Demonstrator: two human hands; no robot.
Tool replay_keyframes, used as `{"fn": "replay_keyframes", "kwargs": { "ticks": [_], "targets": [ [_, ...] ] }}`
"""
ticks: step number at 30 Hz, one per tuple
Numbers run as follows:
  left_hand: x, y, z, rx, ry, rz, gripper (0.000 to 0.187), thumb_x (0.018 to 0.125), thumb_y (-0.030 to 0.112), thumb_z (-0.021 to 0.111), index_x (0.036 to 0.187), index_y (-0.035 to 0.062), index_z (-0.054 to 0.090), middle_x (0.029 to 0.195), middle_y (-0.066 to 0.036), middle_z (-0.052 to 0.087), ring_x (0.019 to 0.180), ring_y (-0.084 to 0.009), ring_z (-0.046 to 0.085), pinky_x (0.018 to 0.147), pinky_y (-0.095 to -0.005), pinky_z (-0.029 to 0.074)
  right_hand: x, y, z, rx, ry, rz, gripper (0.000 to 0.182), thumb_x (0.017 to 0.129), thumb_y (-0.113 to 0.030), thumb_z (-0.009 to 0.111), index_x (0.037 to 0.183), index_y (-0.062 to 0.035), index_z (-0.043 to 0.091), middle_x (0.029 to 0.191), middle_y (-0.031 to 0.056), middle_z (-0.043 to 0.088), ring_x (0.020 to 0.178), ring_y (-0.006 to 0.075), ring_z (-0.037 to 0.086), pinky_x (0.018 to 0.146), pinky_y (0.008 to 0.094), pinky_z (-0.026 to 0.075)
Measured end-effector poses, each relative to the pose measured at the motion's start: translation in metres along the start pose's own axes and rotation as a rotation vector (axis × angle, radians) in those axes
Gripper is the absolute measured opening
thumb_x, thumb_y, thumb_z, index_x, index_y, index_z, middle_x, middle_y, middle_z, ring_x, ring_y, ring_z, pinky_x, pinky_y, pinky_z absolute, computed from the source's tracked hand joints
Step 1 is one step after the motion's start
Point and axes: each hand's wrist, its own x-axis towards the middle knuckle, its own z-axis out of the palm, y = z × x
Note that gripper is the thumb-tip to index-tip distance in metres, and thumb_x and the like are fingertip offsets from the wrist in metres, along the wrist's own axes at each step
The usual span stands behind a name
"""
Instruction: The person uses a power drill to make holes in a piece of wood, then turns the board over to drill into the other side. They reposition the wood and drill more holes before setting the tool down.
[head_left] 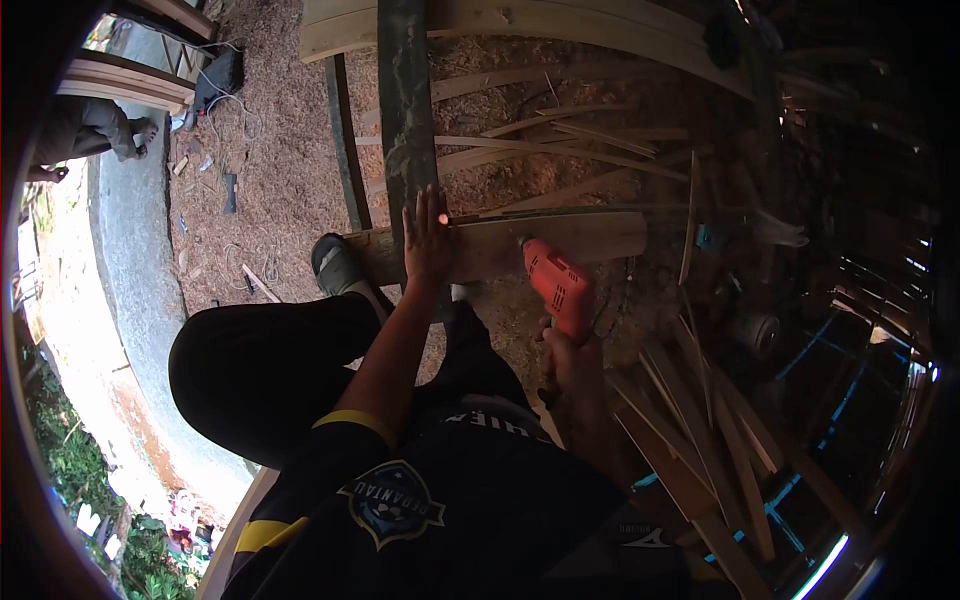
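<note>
In my right hand [570, 362] is a red electric drill [558, 285], gripped by its handle, its nose pointing up and left over the wooden plank [500, 250]. The drill's tip overlaps the plank's surface in this view. My left hand [428, 240] lies flat with fingers stretched out, where the plank crosses a dark upright-running beam [407, 110]. A small patch of bright light falls beside its fingers. My sandalled foot [340, 265] rests at the plank's left end.
Thin wood strips [560, 140] lie over shavings on the ground beyond the plank. More boards [690, 420] are heaped at lower right. A wide pale board [580, 25] spans the top. At upper left are another person's leg [100, 125] and a black case [222, 75] with a cable.
</note>
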Motion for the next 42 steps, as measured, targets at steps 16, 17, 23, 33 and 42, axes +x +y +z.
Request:
{"fn": "replay_keyframes", "kwargs": {
  "ticks": [16,17,23,33,42],
  "targets": [
    [-0.064,0.052,-0.023,-0.363,-0.075,0.154,0.075,0.104,0.033,0.062,0.167,0.0026,0.037,0.179,-0.017,0.027,0.167,-0.0329,0.022,0.136,-0.0513,0.017,-0.020,0.041,-0.076,0.107,0.124,0.027,0.016,0.097,-0.018,0.067,0.106,-0.0050,0.069,0.058,0.0007,0.056,0.042,0.0107,0.050,0.040,0.0292,0.038],
    [-0.065,0.045,-0.023,-0.238,-0.070,0.056,0.075,0.104,0.033,0.062,0.168,0.0029,0.036,0.179,-0.017,0.026,0.167,-0.0322,0.022,0.136,-0.0509,0.018,-0.017,0.042,-0.079,0.110,0.119,0.030,0.016,0.097,-0.018,0.067,0.106,-0.0050,0.069,0.058,0.0007,0.056,0.042,0.0107,0.050,0.040,0.0292,0.038],
    [-0.088,0.030,-0.016,-0.462,-0.182,0.406,0.081,0.103,0.038,0.064,0.169,0.0045,0.033,0.179,-0.017,0.025,0.166,-0.0338,0.023,0.135,-0.0522,0.021,0.003,0.055,-0.090,0.127,0.160,-0.024,0.024,0.097,-0.019,0.067,0.116,-0.0034,0.070,0.057,0.0018,0.057,0.042,0.0112,0.053,0.037,0.0295,0.041],
    [-0.076,-0.039,-0.012,-0.248,0.049,-0.085,0.082,0.105,0.048,0.059,0.172,0.0101,0.031,0.180,-0.015,0.024,0.167,-0.0306,0.022,0.135,-0.0535,0.017,0.004,0.055,-0.088,0.166,0.067,-0.026,0.020,0.097,-0.016,0.065,0.114,-0.0051,0.070,0.072,0.0028,0.063,0.043,0.0084,0.050,0.039,0.0278,0.038],
    [-0.118,0.025,-0.038,-0.253,-0.211,0.242,0.087,0.097,0.043,0.073,0.169,0.0105,0.037,0.179,-0.008,0.027,0.166,-0.0265,0.025,0.134,-0.0543,0.021,0.005,0.060,-0.082,0.166,0.019,-0.048,0.018,0.098,-0.020,0.066,0.110,-0.0066,0.068,0.059,-0.0007,0.055,0.043,0.0081,0.047,0.041,0.0282,0.035]
  ]
}}
